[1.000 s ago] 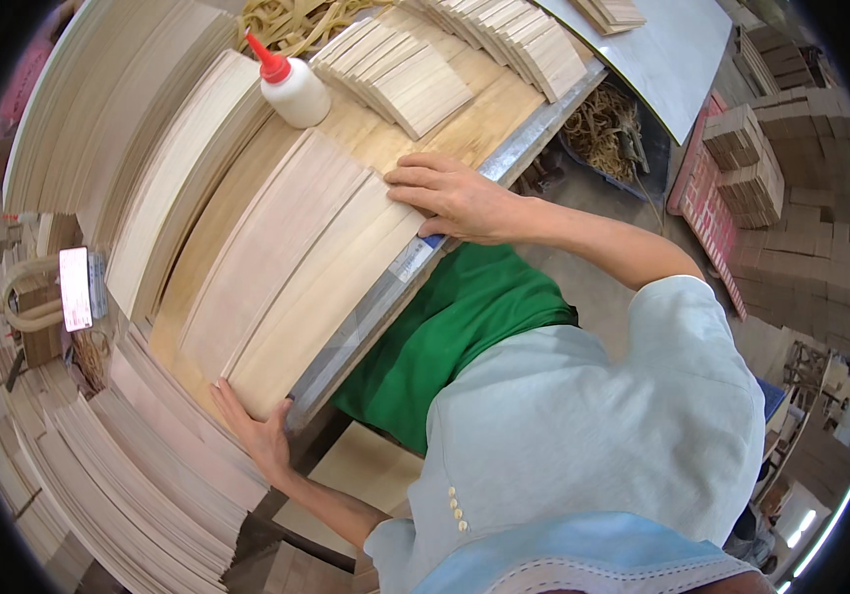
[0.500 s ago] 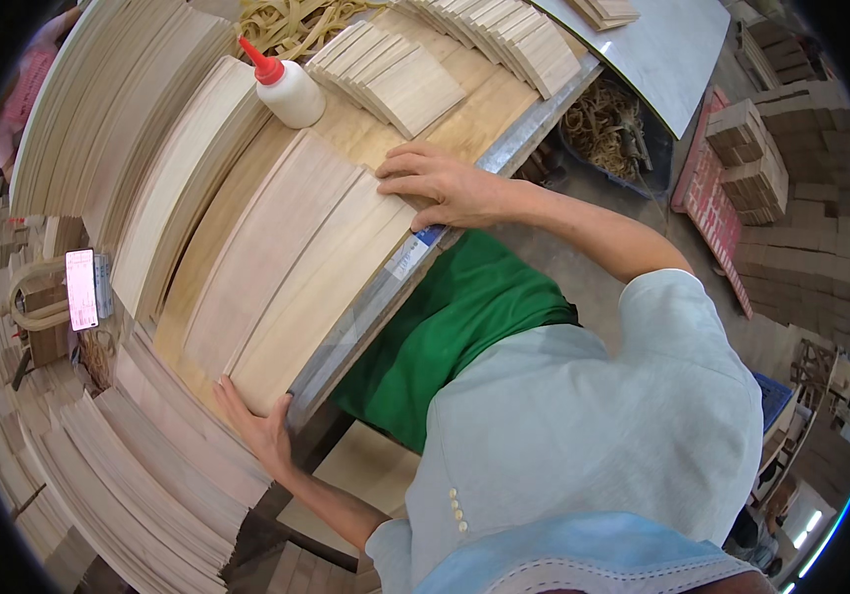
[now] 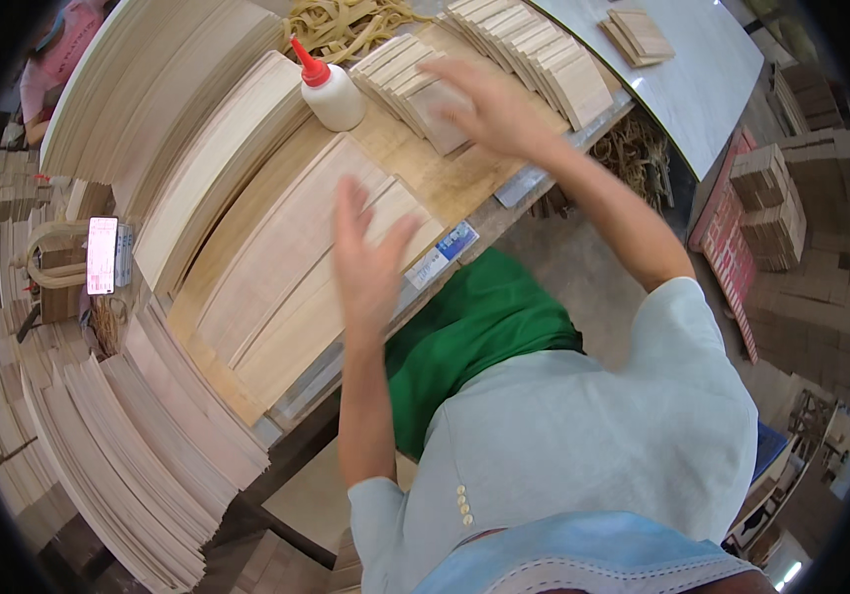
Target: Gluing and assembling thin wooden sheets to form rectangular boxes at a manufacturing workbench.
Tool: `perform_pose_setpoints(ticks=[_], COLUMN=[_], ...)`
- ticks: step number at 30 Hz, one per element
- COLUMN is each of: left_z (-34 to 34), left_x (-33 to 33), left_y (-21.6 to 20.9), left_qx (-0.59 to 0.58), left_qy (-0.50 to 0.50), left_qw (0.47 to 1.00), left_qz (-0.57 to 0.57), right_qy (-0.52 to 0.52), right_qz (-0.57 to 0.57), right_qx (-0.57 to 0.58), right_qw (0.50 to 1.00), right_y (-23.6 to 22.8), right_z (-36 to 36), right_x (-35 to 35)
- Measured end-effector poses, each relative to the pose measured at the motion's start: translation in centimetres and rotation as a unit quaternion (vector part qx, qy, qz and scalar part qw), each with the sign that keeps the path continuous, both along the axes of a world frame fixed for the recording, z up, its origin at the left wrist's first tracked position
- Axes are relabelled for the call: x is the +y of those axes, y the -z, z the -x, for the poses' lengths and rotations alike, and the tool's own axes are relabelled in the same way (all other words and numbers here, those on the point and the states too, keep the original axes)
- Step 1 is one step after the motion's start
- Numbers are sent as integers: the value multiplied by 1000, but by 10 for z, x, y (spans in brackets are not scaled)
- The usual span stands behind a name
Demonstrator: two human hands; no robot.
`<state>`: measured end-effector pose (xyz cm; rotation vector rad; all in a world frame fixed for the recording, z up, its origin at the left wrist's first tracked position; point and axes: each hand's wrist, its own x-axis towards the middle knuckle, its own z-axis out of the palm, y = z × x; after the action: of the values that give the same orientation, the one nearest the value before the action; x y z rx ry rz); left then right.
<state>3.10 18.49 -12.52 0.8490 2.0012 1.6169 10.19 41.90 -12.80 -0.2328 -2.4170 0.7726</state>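
Observation:
Two long thin wooden boards lie side by side on the workbench: a pinkish one (image 3: 271, 243) and, along the front edge, a paler one (image 3: 291, 337). Above their right part hovers my left hand (image 3: 367, 272), fingers spread, holding nothing. My right hand (image 3: 499, 114), a little smeared by motion, reaches out over a fanned row of small flat wooden pieces (image 3: 390, 69). Its fingers are apart and nothing shows in them; I cannot tell whether they touch the pieces. A white squeeze bottle with a red nozzle (image 3: 334, 102) stands between the boards and that row.
Tall stacks of long boards (image 3: 167, 79) fill the back left. Tan bands (image 3: 346, 28) lie in a heap behind the bottle. More small pieces (image 3: 534, 59) line the bench's right end. A phone (image 3: 102, 255) stands at left; a person in pink (image 3: 60, 61) is beyond.
Both hands have left the boards. My left hand came up from their left end to the right; my right hand moved farther out toward the small pieces. The view has shifted slightly.

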Motion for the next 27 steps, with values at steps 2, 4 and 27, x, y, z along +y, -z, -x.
perform_pose_setpoints(ticks=[2,4,27], left_z=[0,7,-5], left_x=[47,78,169], left_y=[5,19,38], left_qx=[73,128,252], left_qy=[13,7,-38], left_qw=[996,986,954], left_qz=[50,104,156], right_qy=[-13,-63,-247], right_qz=[-9,2,-118], right_qx=[5,-137,-305], right_qw=[1000,989,912], right_y=[-17,-31,0], right_z=[33,67,157], right_x=[39,62,95])
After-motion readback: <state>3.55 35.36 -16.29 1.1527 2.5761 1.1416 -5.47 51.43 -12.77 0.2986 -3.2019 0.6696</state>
